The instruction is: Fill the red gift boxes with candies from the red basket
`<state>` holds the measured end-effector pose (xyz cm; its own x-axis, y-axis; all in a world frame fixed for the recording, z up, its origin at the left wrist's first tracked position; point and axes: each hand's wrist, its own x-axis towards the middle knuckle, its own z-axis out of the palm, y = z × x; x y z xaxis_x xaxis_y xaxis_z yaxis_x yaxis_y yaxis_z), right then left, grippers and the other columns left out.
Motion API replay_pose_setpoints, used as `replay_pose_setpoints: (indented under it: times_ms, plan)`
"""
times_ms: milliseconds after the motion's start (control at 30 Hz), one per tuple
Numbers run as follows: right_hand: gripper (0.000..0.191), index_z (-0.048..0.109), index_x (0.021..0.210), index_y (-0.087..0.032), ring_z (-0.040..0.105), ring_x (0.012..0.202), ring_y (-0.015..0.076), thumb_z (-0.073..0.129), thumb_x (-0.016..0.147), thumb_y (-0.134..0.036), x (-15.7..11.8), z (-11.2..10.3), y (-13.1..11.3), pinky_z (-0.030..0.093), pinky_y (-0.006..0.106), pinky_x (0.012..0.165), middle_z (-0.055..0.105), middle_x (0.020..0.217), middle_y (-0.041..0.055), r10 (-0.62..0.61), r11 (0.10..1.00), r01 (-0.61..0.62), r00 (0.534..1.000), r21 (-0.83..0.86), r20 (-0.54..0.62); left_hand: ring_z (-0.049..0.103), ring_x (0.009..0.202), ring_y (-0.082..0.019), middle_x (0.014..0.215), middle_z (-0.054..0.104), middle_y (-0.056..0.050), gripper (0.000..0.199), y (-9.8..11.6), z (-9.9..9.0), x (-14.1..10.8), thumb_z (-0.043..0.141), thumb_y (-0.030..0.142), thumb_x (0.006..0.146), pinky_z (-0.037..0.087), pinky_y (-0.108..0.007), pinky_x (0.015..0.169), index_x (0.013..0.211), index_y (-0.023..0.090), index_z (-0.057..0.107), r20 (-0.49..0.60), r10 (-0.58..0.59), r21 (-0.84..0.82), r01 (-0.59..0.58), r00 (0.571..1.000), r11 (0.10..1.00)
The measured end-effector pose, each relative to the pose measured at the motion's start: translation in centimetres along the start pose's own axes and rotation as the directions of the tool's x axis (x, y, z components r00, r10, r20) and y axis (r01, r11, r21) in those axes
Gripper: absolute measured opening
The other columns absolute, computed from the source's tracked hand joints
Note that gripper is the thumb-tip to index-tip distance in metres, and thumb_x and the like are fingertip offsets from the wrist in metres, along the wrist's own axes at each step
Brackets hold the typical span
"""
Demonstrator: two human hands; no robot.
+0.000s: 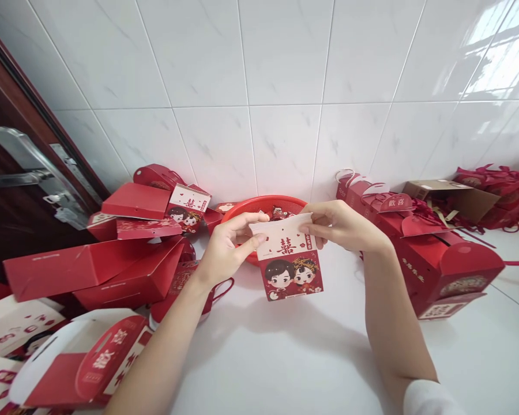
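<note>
A small paper box (290,262), white above and red below with two cartoon faces, hangs upright between my hands at the centre of the view. My left hand (231,245) pinches its upper left corner, fingers behind and thumb in front. At the upper right corner my right hand (341,226) grips the top edge the same way. Just behind the box and partly hidden by it and my hands is a red plastic basket (259,203) with small wrapped items inside.
Red gift boxes (130,265) lie piled at the left, beside a dark door with a metal handle (30,167). More red boxes (441,259) and an open brown carton (454,196) stand at the right. A tiled wall (285,132) rises behind.
</note>
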<state>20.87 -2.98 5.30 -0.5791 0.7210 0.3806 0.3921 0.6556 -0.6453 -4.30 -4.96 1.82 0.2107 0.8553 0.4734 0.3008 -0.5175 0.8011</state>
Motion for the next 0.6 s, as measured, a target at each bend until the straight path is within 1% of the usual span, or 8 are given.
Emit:
replay_pose_setpoints:
  times_ms: [100,133,233,333,433,500,600]
  plan:
    - [0.02,0.07,0.091,-0.019,0.057,0.053,0.0143,0.063,0.091,-0.038,0.0,0.1,0.0,0.044,0.027,0.05,0.063,0.062,-0.0019,0.011,0.998,-0.009,1.0,0.061,-0.026,0.071,0.092,-0.022,0.111,0.076,-0.008,0.043,-0.1,-0.1,-0.1,0.072,0.046,0.085,0.06,-0.035,0.086,0.119,0.02,0.069,0.025,-0.025,-0.012,0.025,0.999,1.0]
    - [0.021,0.07,0.091,-0.018,0.058,0.052,0.014,0.063,0.091,-0.038,0.0,0.2,0.0,0.045,0.027,0.05,0.063,0.064,-0.0016,0.02,0.997,-0.018,0.999,0.081,-0.034,0.072,0.094,-0.023,0.111,0.076,-0.008,0.043,-0.2,-0.1,-0.1,0.072,0.046,0.086,0.06,-0.036,0.087,0.119,0.02,0.069,0.016,-0.02,-0.009,0.02,1.0,1.0]
    - [0.023,0.069,0.091,-0.017,0.059,0.05,0.0127,0.064,0.091,-0.039,-0.1,0.2,-0.1,0.047,0.025,0.047,0.066,0.068,-0.0004,0.044,0.989,-0.039,0.999,0.142,-0.031,0.073,0.092,-0.023,0.109,0.077,-0.007,0.038,-0.4,0.0,-0.1,0.072,0.044,0.086,0.061,-0.034,0.085,0.115,0.02,0.072,-0.024,0.014,0.002,-0.014,1.0,1.0]
    - [0.03,0.068,0.095,-0.015,0.062,0.05,0.0119,0.067,0.09,-0.045,-0.3,-0.1,-0.5,0.048,0.023,0.045,0.066,0.07,0.0005,0.023,0.977,-0.026,1.0,0.211,0.015,0.075,0.091,-0.022,0.106,0.078,-0.007,0.028,-0.5,0.2,-0.2,0.073,0.038,0.086,0.063,-0.032,0.081,0.106,0.019,0.075,-0.062,0.085,-0.021,-0.086,0.994,0.996]
    - [0.039,0.068,0.095,-0.013,0.063,0.05,0.0123,0.06,0.094,-0.051,-0.6,-0.4,-1.2,0.049,0.021,0.045,0.065,0.067,0.001,0.0,0.967,-0.009,0.999,0.256,0.038,0.075,0.089,-0.021,0.101,0.08,-0.006,0.018,-0.4,0.4,-0.2,0.071,0.029,0.085,0.064,-0.029,0.078,0.099,0.02,0.078,-0.082,0.187,-0.031,-0.19,0.979,0.981]
    - [0.04,0.067,0.09,-0.013,0.062,0.049,0.0116,0.057,0.096,-0.051,-0.7,-0.4,-1.5,0.046,0.02,0.044,0.062,0.062,-0.0002,0.02,0.968,-0.022,1.0,0.25,0.01,0.075,0.089,-0.021,0.099,0.08,-0.005,0.017,-0.3,0.4,-0.2,0.069,0.023,0.085,0.063,-0.028,0.077,0.098,0.02,0.08,-0.086,0.234,-0.01,-0.236,0.968,0.972]
    - [0.034,0.067,0.086,-0.013,0.058,0.049,0.0102,0.063,0.092,-0.047,-0.8,-0.1,-1.8,0.043,0.019,0.042,0.06,0.06,-0.0009,0.065,0.974,-0.053,0.997,0.22,-0.047,0.075,0.09,-0.02,0.099,0.08,-0.005,0.019,0.0,0.3,-0.3,0.067,0.018,0.085,0.063,-0.026,0.077,0.099,0.02,0.08,-0.087,0.265,0.018,-0.264,0.96,0.964]
